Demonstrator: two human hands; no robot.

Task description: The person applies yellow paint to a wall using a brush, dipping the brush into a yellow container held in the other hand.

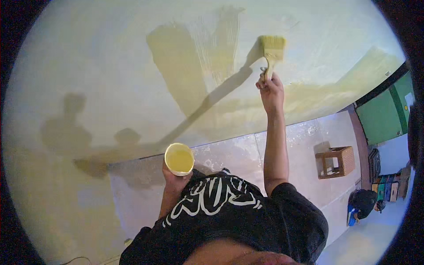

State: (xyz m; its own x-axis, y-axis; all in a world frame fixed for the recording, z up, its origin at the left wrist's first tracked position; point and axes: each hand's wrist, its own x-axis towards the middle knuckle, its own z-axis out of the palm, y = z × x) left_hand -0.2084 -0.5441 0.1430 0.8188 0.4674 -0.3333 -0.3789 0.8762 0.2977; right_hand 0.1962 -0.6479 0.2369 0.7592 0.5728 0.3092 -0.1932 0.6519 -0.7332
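Note:
My right hand (271, 91) is raised with the arm stretched out, gripping the handle of a wide flat paintbrush (274, 49). The brush's bristles are coated in yellow paint and point up the wall (109, 66); whether they touch it I cannot tell. Low in front of my chest, my left hand (175, 179) holds a pale round tub (179, 159) from below and the side. Yellow paint shows inside the tub. Broad yellow strokes (179, 66) mark the pale wall to the left of the brush, and streaky yellow runs along its lower part.
A small wooden stool (343, 162) stands on the tiled floor (232, 150) to the right. Beyond it are a green door (381, 112) and another person (363, 203) in dark clothes. A cable (78, 258) shows at the lower left.

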